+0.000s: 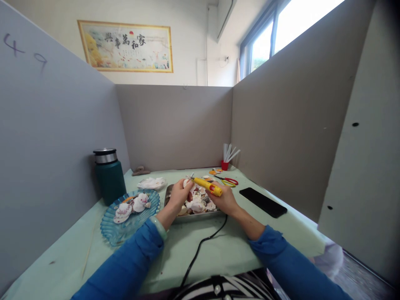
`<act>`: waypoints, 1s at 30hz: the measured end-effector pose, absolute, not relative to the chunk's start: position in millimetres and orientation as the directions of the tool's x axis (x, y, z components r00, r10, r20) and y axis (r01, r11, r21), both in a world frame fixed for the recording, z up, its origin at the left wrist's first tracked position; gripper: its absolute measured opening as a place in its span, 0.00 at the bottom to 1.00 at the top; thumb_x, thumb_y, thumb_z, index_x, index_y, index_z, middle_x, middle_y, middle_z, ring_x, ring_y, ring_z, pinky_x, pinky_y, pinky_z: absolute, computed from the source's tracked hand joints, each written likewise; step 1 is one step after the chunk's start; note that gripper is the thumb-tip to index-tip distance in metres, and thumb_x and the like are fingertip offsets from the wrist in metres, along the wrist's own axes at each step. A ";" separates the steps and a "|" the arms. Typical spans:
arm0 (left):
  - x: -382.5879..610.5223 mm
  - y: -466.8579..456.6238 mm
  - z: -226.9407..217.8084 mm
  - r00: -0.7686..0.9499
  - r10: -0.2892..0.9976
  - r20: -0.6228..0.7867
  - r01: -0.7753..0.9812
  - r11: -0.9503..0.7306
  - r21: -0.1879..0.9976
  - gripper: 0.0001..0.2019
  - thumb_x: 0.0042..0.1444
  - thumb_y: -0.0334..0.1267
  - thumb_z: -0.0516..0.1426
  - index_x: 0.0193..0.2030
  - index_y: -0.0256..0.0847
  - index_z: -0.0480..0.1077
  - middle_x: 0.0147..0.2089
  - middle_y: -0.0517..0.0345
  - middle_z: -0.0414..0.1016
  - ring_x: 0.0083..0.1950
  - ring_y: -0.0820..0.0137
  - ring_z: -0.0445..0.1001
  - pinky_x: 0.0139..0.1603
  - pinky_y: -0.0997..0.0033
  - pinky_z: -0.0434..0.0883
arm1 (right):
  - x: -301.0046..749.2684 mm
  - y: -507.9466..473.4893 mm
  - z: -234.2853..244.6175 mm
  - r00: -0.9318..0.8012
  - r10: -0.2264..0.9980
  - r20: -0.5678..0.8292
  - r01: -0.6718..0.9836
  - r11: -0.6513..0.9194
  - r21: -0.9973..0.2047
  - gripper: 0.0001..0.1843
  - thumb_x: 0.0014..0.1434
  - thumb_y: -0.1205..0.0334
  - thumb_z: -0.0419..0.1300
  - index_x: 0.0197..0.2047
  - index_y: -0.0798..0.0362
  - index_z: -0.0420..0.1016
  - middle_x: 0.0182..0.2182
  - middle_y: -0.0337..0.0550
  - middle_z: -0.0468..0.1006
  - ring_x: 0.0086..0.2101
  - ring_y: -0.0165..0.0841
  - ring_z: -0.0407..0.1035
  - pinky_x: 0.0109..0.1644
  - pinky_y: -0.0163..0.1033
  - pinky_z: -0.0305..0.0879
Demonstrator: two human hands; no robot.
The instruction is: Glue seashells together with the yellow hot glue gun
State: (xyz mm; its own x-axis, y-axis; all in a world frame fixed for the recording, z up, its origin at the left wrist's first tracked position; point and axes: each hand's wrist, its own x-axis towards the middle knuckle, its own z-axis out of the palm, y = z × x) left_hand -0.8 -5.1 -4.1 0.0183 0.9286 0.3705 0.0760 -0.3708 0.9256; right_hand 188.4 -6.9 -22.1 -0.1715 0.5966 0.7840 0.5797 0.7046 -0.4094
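My left hand (179,196) is closed round a pale shell (186,182) held over a metal tray (193,217) full of shells. My right hand (224,200) grips a yellow corded tool (208,186) with an orange button, its metal tip pointing left and touching the shell. The tool's black cord (200,250) runs down over the table toward my body. Both arms wear blue sleeves.
A blue glass plate (117,231) with several shells lies left of the tray, a dark green flask (109,175) behind it. Red-handled scissors (229,181), a black phone (262,201) and a red cup of white sticks (225,164) sit at right. Grey partitions enclose the table.
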 end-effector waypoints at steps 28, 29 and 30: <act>2.7 -11.6 1.8 0.107 0.956 0.274 -0.115 -0.261 0.958 0.24 0.41 0.55 0.65 0.34 0.38 0.66 0.19 0.66 0.67 0.16 0.76 0.67 0.18 0.78 0.64 | 189.1 -5.7 -24.7 -0.176 0.597 0.783 0.581 0.705 -0.407 0.07 0.57 0.57 0.57 0.32 0.51 0.72 0.22 0.38 0.72 0.23 0.31 0.65 0.28 0.33 0.59; 2.5 -11.3 1.8 0.096 0.958 0.271 -0.130 -0.258 0.958 0.24 0.41 0.55 0.65 0.34 0.38 0.65 0.19 0.66 0.67 0.17 0.76 0.67 0.18 0.78 0.64 | 189.2 -5.7 -24.6 -0.174 0.597 0.783 0.582 0.704 -0.407 0.08 0.58 0.57 0.57 0.32 0.51 0.72 0.22 0.38 0.72 0.23 0.31 0.65 0.28 0.33 0.59; 2.3 -10.9 1.9 0.084 0.961 0.265 -0.141 -0.252 0.957 0.24 0.41 0.56 0.65 0.34 0.38 0.65 0.19 0.66 0.67 0.17 0.76 0.67 0.18 0.78 0.64 | 189.2 -5.8 -24.3 -0.171 0.596 0.785 0.584 0.703 -0.407 0.08 0.57 0.57 0.57 0.32 0.52 0.72 0.22 0.38 0.72 0.23 0.31 0.65 0.27 0.33 0.59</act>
